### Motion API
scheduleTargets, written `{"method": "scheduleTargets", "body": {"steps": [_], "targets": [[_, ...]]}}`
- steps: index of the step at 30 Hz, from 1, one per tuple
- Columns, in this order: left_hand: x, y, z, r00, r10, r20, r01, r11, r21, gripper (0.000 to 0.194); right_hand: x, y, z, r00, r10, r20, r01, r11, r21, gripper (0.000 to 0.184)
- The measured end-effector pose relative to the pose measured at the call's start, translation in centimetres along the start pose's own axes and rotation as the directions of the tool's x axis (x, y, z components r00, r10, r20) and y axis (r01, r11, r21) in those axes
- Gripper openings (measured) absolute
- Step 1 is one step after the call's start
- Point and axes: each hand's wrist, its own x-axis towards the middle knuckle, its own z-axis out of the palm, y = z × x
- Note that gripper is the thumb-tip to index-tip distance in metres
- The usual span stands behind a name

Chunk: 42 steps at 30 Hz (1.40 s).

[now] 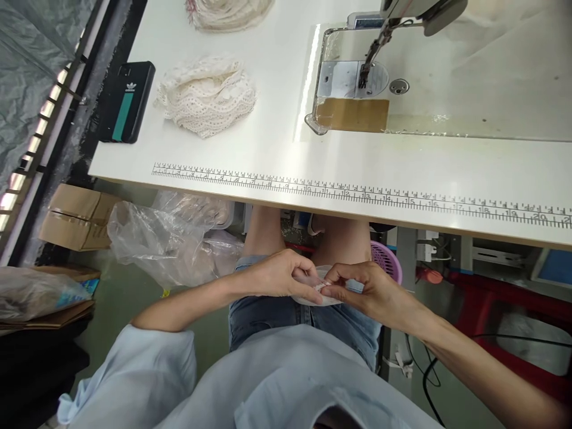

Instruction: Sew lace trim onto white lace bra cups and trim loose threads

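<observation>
Both left hand (288, 275) and right hand (369, 291), nearly closed, pinch white cloth (329, 301) above blue shorts (261, 316), near table (281, 113).

on table (277, 143), right: sewing machine (447, 83); left: lace bundle (210, 98); at its left edge: phone (127, 102); along its front edge: ruler scale (346, 193). below its left front: plastic bag (165, 247). before it: left hand (283, 275), right hand (369, 292), cloth (329, 301) between them.

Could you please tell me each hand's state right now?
Left hand: closed grip, pinching sheer white fabric.
Right hand: closed grip, pinching the same sheer white fabric.
</observation>
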Motion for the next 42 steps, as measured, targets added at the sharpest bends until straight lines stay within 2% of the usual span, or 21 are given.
{"method": "scheduleTargets", "body": {"steps": [5,19,27,42], "targets": [[0.2,0.1,0.4,0.998,-0.011,-0.064,0.009,1.0,-0.025,0.034,0.0,0.1,-0.1,1.0,0.005,-0.013,-0.005,1.0,-0.009,0.026],[0.0,0.2,0.4,0.996,-0.038,-0.077,0.04,0.999,0.021,0.033,-0.4,0.6,-0.3,1.0,0.022,0.022,-0.023,0.998,0.062,0.027],[0.0,0.1,0.4,0.997,-0.022,-0.078,0.023,1.0,0.013,0.033,-0.5,1.2,-0.2,0.999,0.008,0.037,-0.009,1.0,0.025,0.025],[-0.1,0.6,0.6,0.993,-0.064,-0.102,0.06,0.997,-0.045,0.029,-0.5,1.2,0.1,1.0,-0.001,-0.005,0.001,0.999,0.049,0.024]]}}
